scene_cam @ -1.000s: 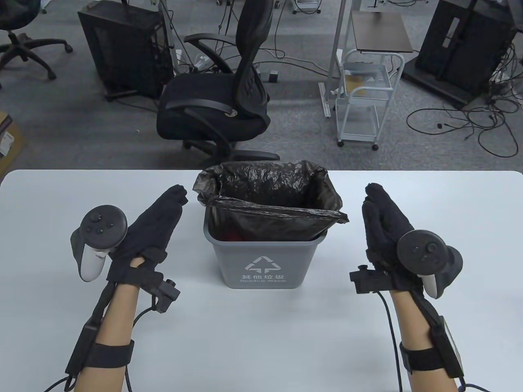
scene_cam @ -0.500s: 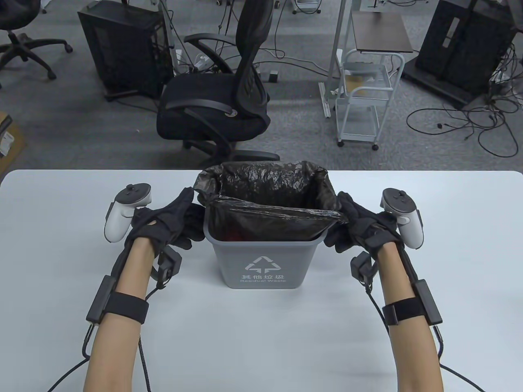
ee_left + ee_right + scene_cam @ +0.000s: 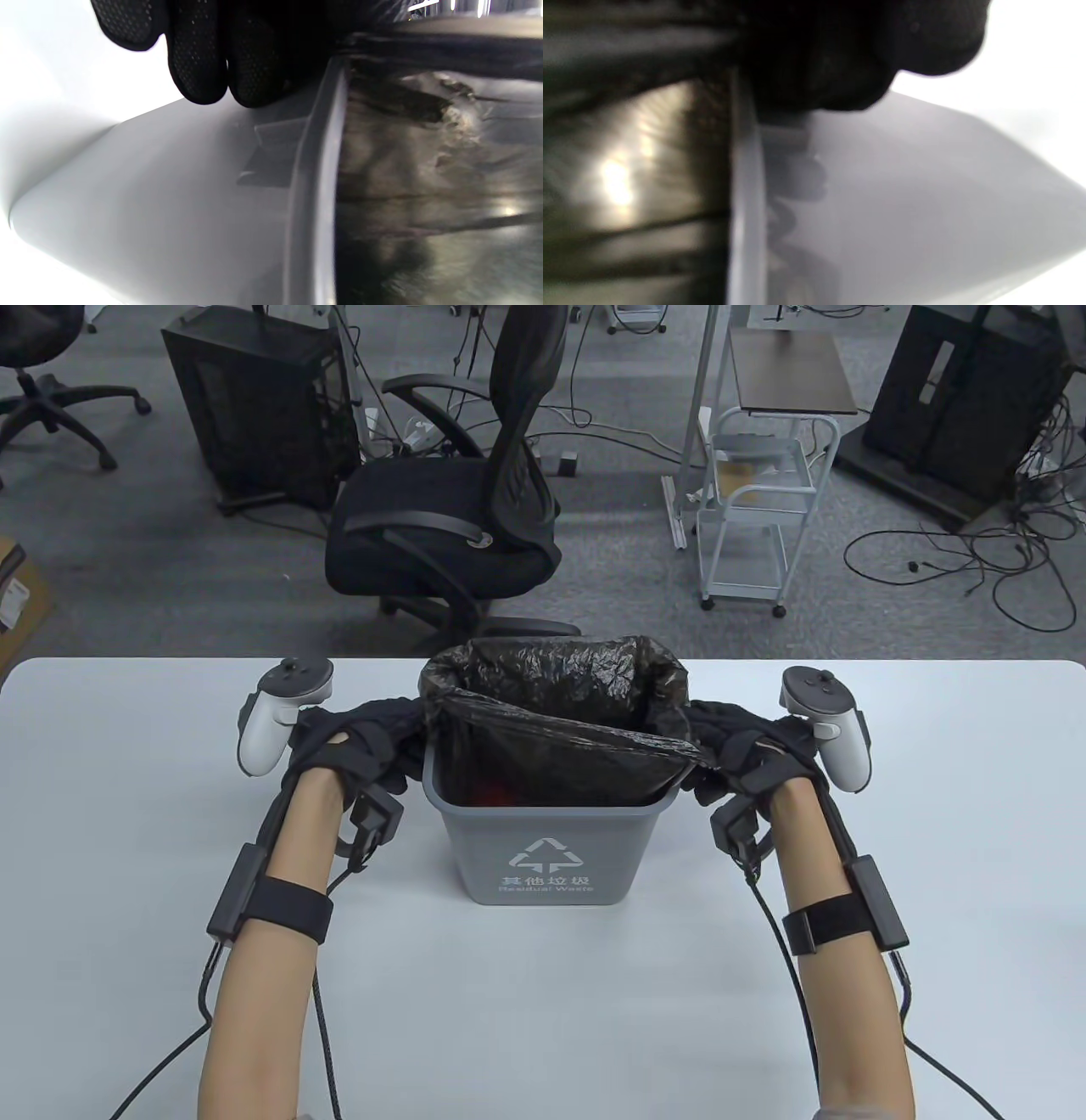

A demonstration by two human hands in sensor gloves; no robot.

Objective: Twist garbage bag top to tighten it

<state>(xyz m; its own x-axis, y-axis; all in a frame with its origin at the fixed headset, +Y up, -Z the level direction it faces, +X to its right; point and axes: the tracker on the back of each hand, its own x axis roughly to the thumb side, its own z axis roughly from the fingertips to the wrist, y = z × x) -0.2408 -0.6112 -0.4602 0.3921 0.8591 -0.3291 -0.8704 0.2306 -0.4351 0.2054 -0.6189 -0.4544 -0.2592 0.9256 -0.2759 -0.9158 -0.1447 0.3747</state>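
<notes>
The left hand (image 3: 361,742) and right hand (image 3: 742,746) each grip the garbage bag (image 3: 551,687) rim at opposite bin (image 3: 547,840) sides, positioned to free and gather the top for twisting.

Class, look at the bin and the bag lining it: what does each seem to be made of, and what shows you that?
Bin: apparently rigid moulded plastic, matte grey, with smooth walls and a printed white recycling mark. Garbage bag: seemingly thin black plastic film, glossy, crinkled and sagging.
</notes>
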